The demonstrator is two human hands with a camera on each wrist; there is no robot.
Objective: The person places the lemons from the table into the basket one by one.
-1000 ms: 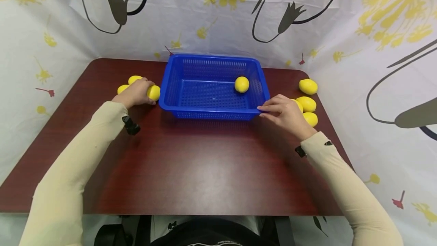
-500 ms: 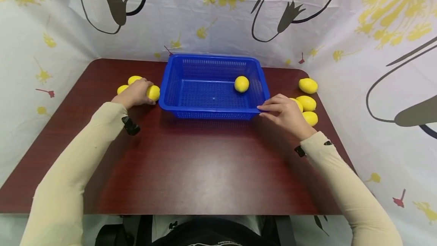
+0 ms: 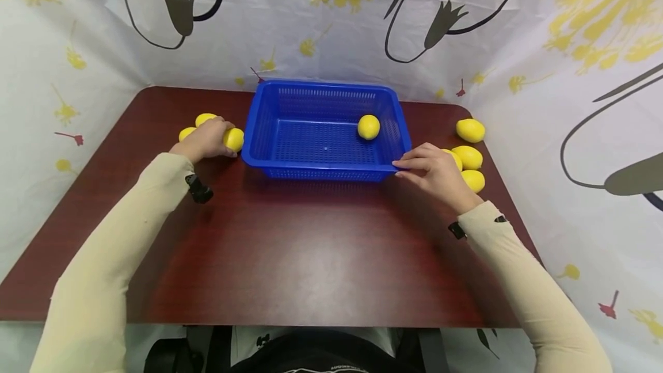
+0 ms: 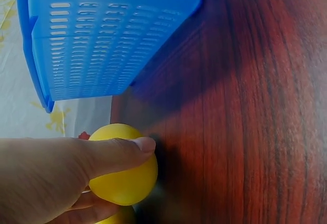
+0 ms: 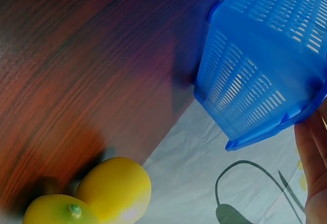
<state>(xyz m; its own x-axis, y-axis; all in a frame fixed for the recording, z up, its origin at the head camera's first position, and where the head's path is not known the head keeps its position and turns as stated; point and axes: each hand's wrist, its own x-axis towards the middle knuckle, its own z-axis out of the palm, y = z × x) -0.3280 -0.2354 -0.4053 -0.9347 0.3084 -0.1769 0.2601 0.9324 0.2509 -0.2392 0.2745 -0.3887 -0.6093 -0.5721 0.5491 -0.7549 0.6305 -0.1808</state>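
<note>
In the head view my left hand [image 3: 206, 140] grips a yellow lemon [image 3: 233, 139] just left of a blue plastic basket [image 3: 326, 168]. The left wrist view shows the thumb laid across that lemon [image 4: 125, 183], with the fingers behind it. My right hand [image 3: 434, 172] holds the rim at the basket's front right corner, fingertips on top and thumb lower down. One lemon [image 3: 368, 127] lies inside the basket, towards its right side. In the right wrist view part of my right hand [image 5: 314, 155] touches the basket's rim [image 5: 276, 127].
Beside my left hand lie two more lemons [image 3: 205, 119], partly covered by it. Several lemons [image 3: 468, 157] rest at the table's right edge, behind my right hand. The dark red table [image 3: 311, 258] meets a patterned cloth [image 3: 331, 33] at the back and sides.
</note>
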